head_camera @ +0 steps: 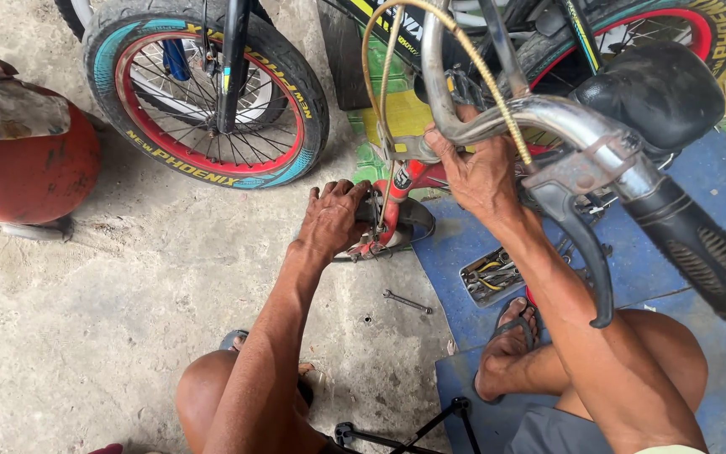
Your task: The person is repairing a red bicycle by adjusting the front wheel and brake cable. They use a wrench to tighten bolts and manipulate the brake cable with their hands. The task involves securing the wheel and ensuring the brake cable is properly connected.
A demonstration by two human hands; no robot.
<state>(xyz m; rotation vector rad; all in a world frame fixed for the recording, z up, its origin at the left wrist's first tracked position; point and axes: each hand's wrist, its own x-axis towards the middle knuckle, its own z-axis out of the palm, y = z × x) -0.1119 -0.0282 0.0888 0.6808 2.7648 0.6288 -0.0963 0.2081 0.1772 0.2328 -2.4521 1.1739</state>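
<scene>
You are looking down at your own two bare hands working on a small upturned bike. Your left hand [334, 217] lies palm down, arm stretched forward, its fingers bent together over the red frame [398, 189] where a dark fender [413, 217] curves away from your fingertips; whether they clamp it or only press on it cannot be told. A small white label with dark lettering sits on the red tube just right of those fingertips. Your right hand [474, 172] reaches up and forward, wrist bent, fingers wrapped tight around the chrome handlebar [539, 118]. A braided yellow cable [481, 59] loops above your right knuckles, and a black brake lever [581, 252] hangs just right of your wrist, beyond it a black grip [703, 252]. A black saddle [661, 88] lies up and to the right of that hand. Up and left of your left fingers stands a wheel [207, 92] with a red rim; its tyre carries teal bands and yellow lettering round the sidewall. Between your forearms, a wrench [407, 302] lies on the concrete, and nearer your right arm is a tray of tools [491, 276] on a blue mat [455, 244]. Far left sits a round red tank [31, 168].
</scene>
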